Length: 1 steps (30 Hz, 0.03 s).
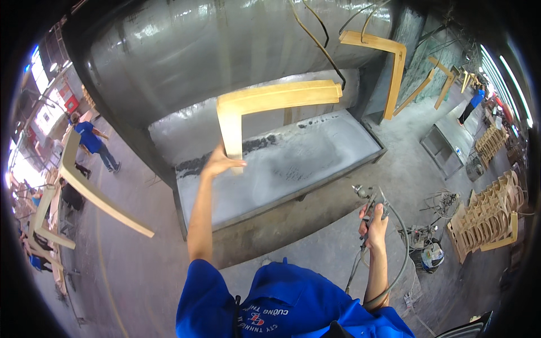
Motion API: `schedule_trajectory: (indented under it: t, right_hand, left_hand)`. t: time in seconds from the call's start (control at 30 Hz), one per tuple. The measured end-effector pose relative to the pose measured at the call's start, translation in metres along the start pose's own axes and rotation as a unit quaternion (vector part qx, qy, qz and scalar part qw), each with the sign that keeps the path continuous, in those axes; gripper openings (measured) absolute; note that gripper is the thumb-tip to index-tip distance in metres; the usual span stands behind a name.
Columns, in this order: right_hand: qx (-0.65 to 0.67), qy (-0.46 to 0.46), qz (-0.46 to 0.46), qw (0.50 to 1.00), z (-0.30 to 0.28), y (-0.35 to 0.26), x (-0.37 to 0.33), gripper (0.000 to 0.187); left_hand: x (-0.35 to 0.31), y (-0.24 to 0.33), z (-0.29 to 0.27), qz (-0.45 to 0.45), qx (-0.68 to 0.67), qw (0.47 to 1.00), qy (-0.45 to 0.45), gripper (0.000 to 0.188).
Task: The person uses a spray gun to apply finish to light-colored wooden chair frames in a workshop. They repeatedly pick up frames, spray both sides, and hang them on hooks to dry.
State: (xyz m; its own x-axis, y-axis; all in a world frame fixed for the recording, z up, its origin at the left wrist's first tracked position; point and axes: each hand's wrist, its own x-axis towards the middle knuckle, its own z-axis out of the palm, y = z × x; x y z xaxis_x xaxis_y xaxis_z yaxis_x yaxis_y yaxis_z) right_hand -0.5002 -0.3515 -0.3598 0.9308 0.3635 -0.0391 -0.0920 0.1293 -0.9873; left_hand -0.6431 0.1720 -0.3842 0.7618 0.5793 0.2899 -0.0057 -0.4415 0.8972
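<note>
An L-shaped wooden frame piece (282,97) hangs in front of me, its far right end at a dark hook (340,76). My left hand (218,162) is closed round the lower end of its short leg, thumb across the wood; the other fingers are partly hidden. Lower and to the right, my right hand (374,226) grips a spray gun (376,201) by its handle. A grey hose (406,242) curves from the gun down past my forearm. The gun's nozzle stands apart from the wooden piece.
Behind the piece is a metal spray booth (186,62) with a whitish basin (321,152). More L-shaped pieces hang at right (394,73) and left (93,194). Stacked wooden parts (487,211) and spray equipment (431,253) stand at right. A person (93,141) is at far left.
</note>
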Motion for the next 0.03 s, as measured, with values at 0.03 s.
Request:
schedule_trajectory:
  t: [0.03]
  right_hand:
    - [-0.011,0.013,0.000,1.000,-0.0022,0.0061,0.0007,0.060]
  left_hand:
    - [0.0151,0.0058,-0.0236,-0.007,-0.016,1.000,0.009,0.123]
